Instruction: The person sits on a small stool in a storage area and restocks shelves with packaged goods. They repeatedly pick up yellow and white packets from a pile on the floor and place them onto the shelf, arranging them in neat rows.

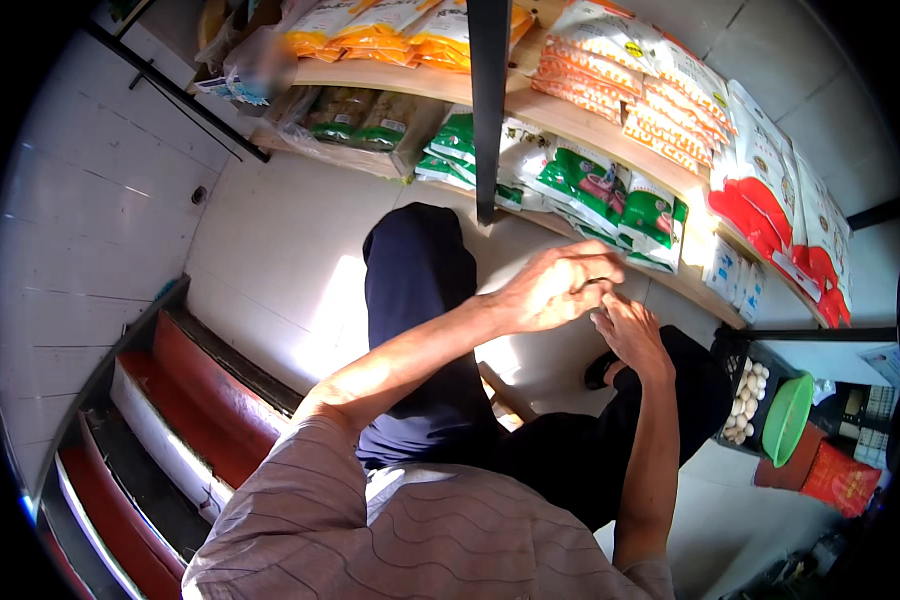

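Note:
My left hand [562, 289] reaches forward past my left knee, its fingers curled and slightly blurred. Close against its fingertips is my right hand [634, 334], raised above my right knee with bent fingers. The fingertips of both hands meet or overlap. A small dark spot shows among the left fingers, and I cannot tell whether it is a thing or a shadow. Just beyond the hands, green and white plastic packets [585, 180] lie on the lower board of a wooden shelf [412, 81]. My legs in dark trousers [420, 285] are bent, as if seated.
A black metal post [489, 112] stands before the shelf. Orange-printed bags [637, 90] and red-and-white bags [765, 187] fill its upper board. Red-and-black steps [195, 405] rise at the left. On the right are a crate of eggs [746, 401] and a green basin [787, 420].

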The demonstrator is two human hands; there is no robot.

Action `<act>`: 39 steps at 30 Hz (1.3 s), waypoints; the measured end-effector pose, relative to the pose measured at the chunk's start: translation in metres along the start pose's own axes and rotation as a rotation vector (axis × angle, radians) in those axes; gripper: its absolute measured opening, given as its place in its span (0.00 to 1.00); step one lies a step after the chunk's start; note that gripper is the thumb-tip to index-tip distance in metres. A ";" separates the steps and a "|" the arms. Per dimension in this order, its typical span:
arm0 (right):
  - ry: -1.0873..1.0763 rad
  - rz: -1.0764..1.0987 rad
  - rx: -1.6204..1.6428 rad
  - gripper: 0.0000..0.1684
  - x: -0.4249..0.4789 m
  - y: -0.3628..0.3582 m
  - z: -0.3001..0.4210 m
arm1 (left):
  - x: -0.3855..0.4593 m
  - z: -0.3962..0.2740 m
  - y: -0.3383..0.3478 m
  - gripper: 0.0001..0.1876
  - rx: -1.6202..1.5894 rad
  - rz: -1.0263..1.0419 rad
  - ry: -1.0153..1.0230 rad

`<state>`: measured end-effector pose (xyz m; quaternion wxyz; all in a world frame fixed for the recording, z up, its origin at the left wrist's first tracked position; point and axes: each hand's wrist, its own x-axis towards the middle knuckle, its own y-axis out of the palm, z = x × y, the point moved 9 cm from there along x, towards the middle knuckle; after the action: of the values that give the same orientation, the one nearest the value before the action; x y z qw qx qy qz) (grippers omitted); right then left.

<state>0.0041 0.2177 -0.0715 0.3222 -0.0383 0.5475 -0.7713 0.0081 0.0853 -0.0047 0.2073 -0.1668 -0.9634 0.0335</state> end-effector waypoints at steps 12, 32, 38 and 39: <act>-0.140 0.419 0.094 0.11 -0.055 0.226 0.010 | -0.040 0.049 -0.067 0.12 -0.116 -0.340 -0.464; -0.661 0.528 0.828 0.09 -0.051 0.367 0.079 | 0.022 0.021 0.002 0.09 -0.079 0.027 -0.449; -0.741 0.286 0.680 0.05 -0.066 0.404 0.085 | 0.037 0.091 0.041 0.12 -0.189 0.217 -0.510; -0.697 0.387 0.567 0.05 -0.063 0.426 0.083 | 0.031 0.103 0.044 0.13 -0.038 0.250 -0.533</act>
<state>0.2814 0.1017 -0.3907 0.6216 -0.1023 0.1723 -0.7573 -0.0473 0.1378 -0.0922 -0.0619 -0.2732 -0.9563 0.0836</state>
